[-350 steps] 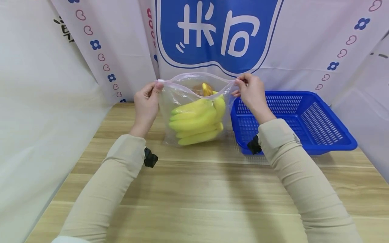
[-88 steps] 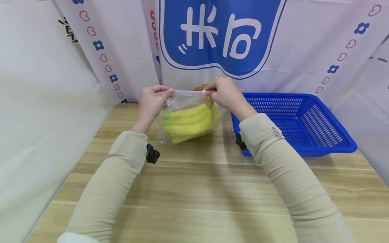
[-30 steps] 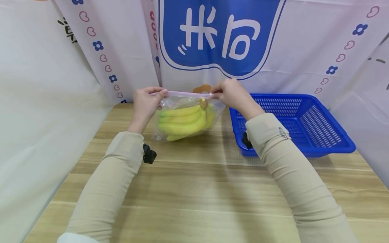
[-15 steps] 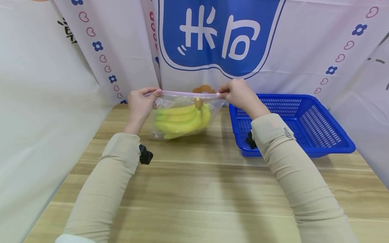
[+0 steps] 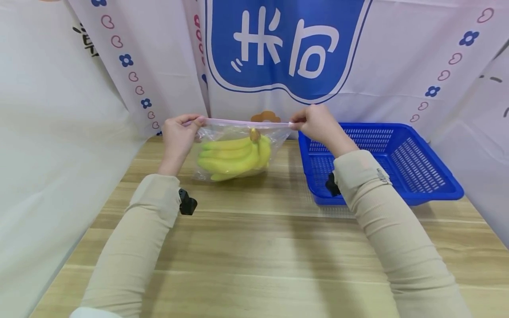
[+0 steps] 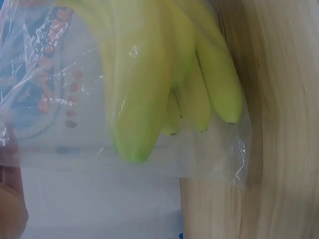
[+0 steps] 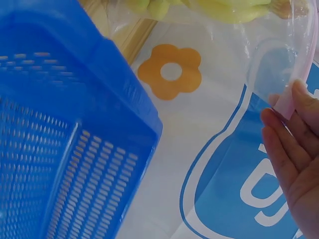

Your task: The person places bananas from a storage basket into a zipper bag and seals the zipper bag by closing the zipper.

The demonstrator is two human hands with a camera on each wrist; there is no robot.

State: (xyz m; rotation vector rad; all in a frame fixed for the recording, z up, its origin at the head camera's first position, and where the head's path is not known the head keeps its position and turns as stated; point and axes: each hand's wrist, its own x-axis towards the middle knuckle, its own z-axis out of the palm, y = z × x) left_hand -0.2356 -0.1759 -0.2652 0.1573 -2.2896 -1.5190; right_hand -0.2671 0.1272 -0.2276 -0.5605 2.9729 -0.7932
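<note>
A clear plastic zip bag [image 5: 280, 136] with a pink seal strip hangs stretched between both hands, its strip nearly straight and level. Inside lies a bunch of yellow bananas [image 5: 232, 161], green at the tips, its brown stem turned up towards the strip. My left hand [image 5: 176, 137] pinches the strip's left end between thumb and fingers. At the other end my right hand [image 5: 321, 126] pinches the strip by its small white slider [image 5: 291, 125]. The left wrist view has the banana tips [image 6: 137, 144] close up through the film, with the bag's lower corner near the tabletop.
To the right, a blue plastic basket [image 5: 433, 196] with slotted walls stands on the wooden table [image 5: 238, 256], partly under the right forearm. A white cloth backdrop [image 5: 171, 57] with a blue printed sign rises behind the table's far edge.
The bag's mouth, gaping earlier with the slider at the left, is now drawn together. The right hand has slid rightward along the strip with the slider; the left hand has shifted slightly left.
</note>
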